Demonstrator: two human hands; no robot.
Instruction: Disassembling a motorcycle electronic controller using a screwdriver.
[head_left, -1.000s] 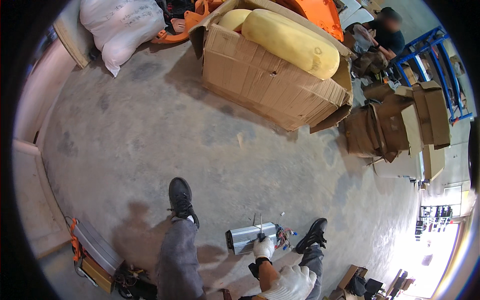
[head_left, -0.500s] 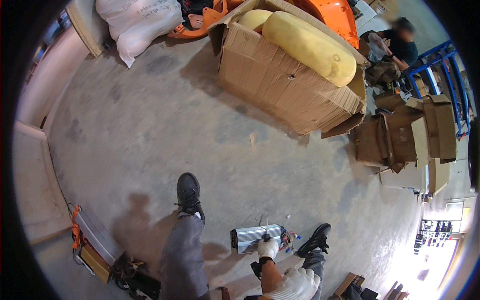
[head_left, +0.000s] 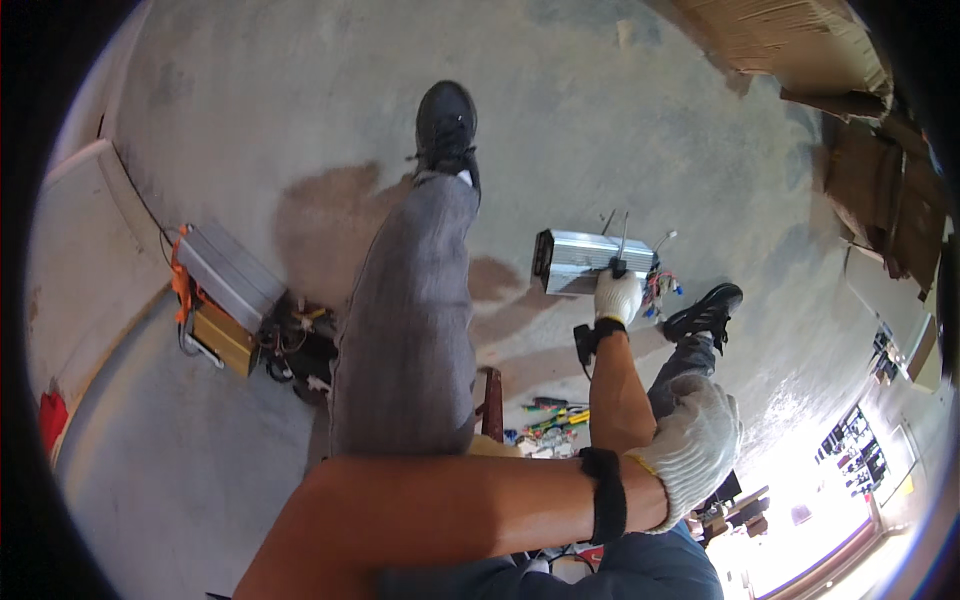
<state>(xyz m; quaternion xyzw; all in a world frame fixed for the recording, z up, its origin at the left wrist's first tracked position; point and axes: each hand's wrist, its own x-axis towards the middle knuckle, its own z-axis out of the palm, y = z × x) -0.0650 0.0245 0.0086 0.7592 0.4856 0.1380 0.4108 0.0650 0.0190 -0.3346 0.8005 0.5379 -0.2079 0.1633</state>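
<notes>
My right hand [head_left: 618, 297], in a white knit glove, is closed around the dark handle of a thin-shafted tool, apparently a screwdriver [head_left: 625, 234]. It rests over a silver finned metal box [head_left: 577, 263] lying on the floor. Coloured wires with connectors [head_left: 660, 290] come out of the box's right end. Across the lower part of the view runs my left forearm, in front of the right one. My left hand [head_left: 695, 445], also gloved, drapes over my right knee, its fingers loose and partly hidden, with nothing visible in it.
Hand tools [head_left: 555, 415] lie behind my right forearm. At left, a grey metal case [head_left: 230, 275] leans by a gold-coloured box [head_left: 225, 338] and dark wiring. Cardboard boxes [head_left: 870, 195] stand at right. My shoes [head_left: 446, 120] flank the finned box.
My view has tilted down and leftward, so the big carton and the other person have left it. My left forearm now shows. My right hand stays at the finned box.
</notes>
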